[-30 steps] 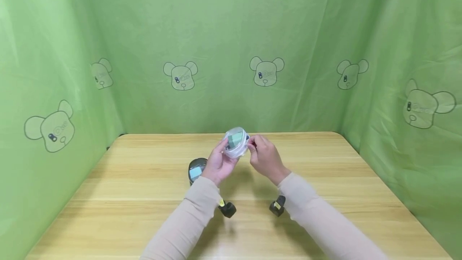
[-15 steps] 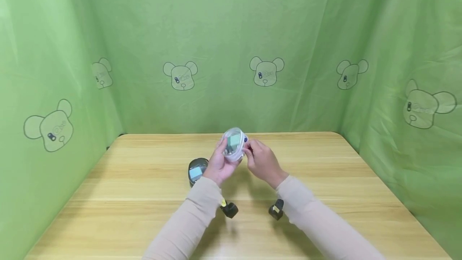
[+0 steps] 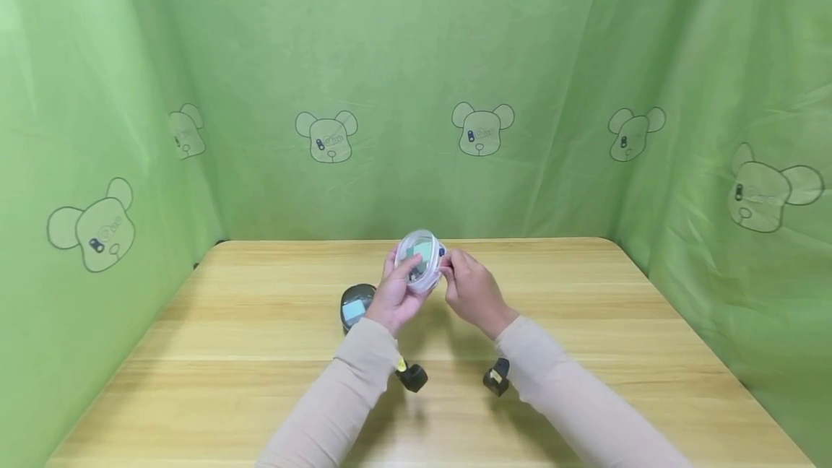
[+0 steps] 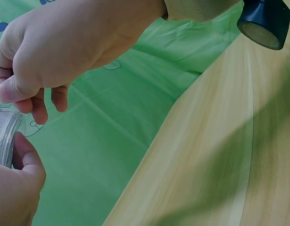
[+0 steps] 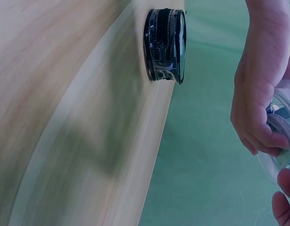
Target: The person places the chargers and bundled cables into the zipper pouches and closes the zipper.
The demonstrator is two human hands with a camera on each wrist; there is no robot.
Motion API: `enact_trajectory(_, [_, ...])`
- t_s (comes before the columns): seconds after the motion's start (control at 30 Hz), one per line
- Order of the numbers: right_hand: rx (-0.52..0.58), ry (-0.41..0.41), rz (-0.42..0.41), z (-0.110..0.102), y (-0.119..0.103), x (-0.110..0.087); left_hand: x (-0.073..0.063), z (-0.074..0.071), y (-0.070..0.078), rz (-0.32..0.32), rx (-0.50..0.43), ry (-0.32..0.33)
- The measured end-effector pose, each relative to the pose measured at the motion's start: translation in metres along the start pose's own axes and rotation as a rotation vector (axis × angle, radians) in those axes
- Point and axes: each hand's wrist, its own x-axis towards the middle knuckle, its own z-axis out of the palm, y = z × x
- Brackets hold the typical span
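Raised over the far part of the table, a clear round zip case [image 3: 427,276] has a pale green card and small dark bits inside. My left hand [image 3: 393,300] grips it from the left, thumb laid across its front. On the right side my right hand [image 3: 477,295] pinches at the case's rim, just beside a small dark blue piece [image 3: 442,252]; what lies between the fingertips is hidden. The left wrist view shows the rim of the clear case [image 4: 7,136] between both hands. In the right wrist view curled fingers overlap the case.
A black round zip case [image 3: 357,304] with a pale blue card stands on the wooden table [image 3: 260,381], left of my left wrist. Black wrist cameras hang below both wrists. Green cloth [image 3: 403,186] with bear-head drawings encloses the back and sides.
The clear case has shifted slightly left and turned a little. My left thumb has moved from its edge onto its front. My right hand has followed slightly left, still at the rim.
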Motion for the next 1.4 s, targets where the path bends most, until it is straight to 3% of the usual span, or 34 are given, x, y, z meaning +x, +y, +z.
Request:
enact_trajectory(0.7, [-0.006, -0.005, 0.045, -0.0015, 0.0033, 0.0003, 0.0014, 0.0002, 0.0012, -0.015, 0.052, -0.027])
enact_trajectory(1.1, [0.003, -0.021, 0.114, -0.003, 0.0055, 0.0014, -0.0014, -0.0009, 0.0016, -0.034, 0.075, -0.027])
enact_trajectory(1.4, [0.002, -0.016, 0.11, -0.0026, 0.0077, 0.0032, -0.0029, -0.0022, 0.0031, -0.054, 0.081, -0.024])
